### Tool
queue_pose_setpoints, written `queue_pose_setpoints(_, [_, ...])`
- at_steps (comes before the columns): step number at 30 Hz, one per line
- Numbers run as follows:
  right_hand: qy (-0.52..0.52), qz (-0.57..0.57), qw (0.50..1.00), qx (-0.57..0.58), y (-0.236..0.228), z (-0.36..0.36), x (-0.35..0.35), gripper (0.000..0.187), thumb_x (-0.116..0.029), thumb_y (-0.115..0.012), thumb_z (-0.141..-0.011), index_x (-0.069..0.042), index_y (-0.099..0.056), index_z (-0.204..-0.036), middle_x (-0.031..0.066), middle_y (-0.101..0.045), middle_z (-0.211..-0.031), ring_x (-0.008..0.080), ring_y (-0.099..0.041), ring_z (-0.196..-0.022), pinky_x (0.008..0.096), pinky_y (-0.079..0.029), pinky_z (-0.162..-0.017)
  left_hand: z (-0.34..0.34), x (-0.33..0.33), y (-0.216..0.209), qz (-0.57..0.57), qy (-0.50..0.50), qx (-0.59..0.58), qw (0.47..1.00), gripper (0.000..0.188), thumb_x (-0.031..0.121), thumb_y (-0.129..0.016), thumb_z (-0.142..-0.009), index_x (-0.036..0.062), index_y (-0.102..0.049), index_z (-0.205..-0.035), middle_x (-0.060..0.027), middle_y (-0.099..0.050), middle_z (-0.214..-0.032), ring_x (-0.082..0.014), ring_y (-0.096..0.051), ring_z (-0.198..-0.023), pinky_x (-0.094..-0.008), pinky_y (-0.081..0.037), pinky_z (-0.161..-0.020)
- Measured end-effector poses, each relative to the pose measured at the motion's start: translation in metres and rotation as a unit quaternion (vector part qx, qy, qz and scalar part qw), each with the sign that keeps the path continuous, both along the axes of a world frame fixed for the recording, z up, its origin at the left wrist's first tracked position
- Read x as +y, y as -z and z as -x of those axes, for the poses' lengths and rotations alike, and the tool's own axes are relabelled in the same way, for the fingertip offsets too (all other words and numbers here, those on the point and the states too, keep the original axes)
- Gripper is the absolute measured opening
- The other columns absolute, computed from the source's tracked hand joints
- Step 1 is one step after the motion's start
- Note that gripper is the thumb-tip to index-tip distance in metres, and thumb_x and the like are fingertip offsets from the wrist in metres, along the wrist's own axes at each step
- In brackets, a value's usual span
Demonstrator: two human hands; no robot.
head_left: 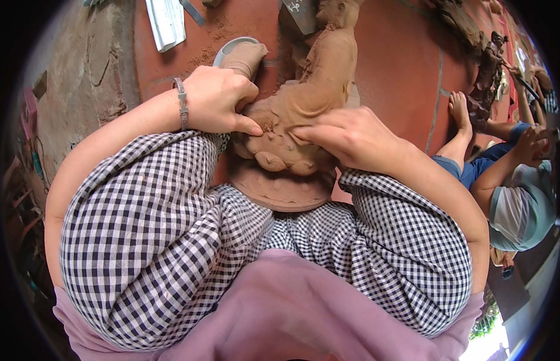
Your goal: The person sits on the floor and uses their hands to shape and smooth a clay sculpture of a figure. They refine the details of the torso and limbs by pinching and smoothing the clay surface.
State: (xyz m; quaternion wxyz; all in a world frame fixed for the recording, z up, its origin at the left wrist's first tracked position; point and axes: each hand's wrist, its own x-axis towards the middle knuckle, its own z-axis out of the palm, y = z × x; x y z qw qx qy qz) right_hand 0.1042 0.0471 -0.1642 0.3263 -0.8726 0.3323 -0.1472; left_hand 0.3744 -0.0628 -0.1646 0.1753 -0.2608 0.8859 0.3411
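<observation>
A reddish-brown carved statue (321, 84) of a seated figure stands between my legs, its round base (283, 189) close to my lap. Fine dust lies in its folds. My left hand (217, 99) is closed at the statue's left side, the thumb pressed on its lower part and the other fingers curled under. My right hand (352, 135) touches the lower right of the figure with fingers pinched together. Whatever small thing may be between those fingers is hidden. A metal bracelet (182, 103) circles my left wrist.
Red floor tiles (400, 78) carry brown dust. A covered foot in a grey sandal (244, 57) is beyond my left hand. Folded paper (166, 24) lies at the far left. Another person (508, 192) sits at the right, near a dark carved figure (489, 72).
</observation>
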Motion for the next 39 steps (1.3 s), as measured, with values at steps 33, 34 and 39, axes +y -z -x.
queue_pose_setpoints(33, [-0.002,0.062,0.993,0.099,-0.012,-0.028,-0.006,0.015,-0.013,-0.062,-0.084,-0.001,-0.060,-0.092,0.0117,-0.069,-0.078,0.0294,-0.073,-0.075,0.0393,-0.058,-0.061,0.014,-0.007,-0.001,0.008,0.039,-0.012,0.999,0.051,0.053,-0.083,-0.073,0.0056,-0.066,-0.074,-0.0119,-0.068,-0.069,-0.0350,-0.069,-0.072,-0.0455,-0.053,-0.068])
queue_pose_setpoints(34, [-0.003,0.051,0.994,0.101,-0.013,-0.025,-0.004,0.014,-0.013,-0.062,-0.084,-0.001,-0.060,-0.091,0.0116,-0.068,-0.078,0.0291,-0.073,-0.075,0.0396,-0.057,-0.061,0.013,-0.007,-0.001,-0.004,0.031,-0.017,0.999,0.051,0.054,-0.083,-0.074,0.0054,-0.067,-0.075,-0.0115,-0.069,-0.070,-0.0339,-0.070,-0.074,-0.0449,-0.054,-0.068])
queue_pose_setpoints(39, [0.017,-0.056,0.993,0.106,-0.035,-0.001,0.005,0.013,-0.012,-0.067,-0.082,-0.003,-0.060,-0.089,0.0108,-0.067,-0.077,0.0292,-0.071,-0.074,0.0416,-0.056,-0.060,-0.001,-0.005,0.005,-0.036,-0.005,0.000,0.999,0.053,0.056,-0.082,-0.073,0.0061,-0.065,-0.074,-0.0114,-0.068,-0.068,-0.0351,-0.069,-0.072,-0.0459,-0.053,-0.068])
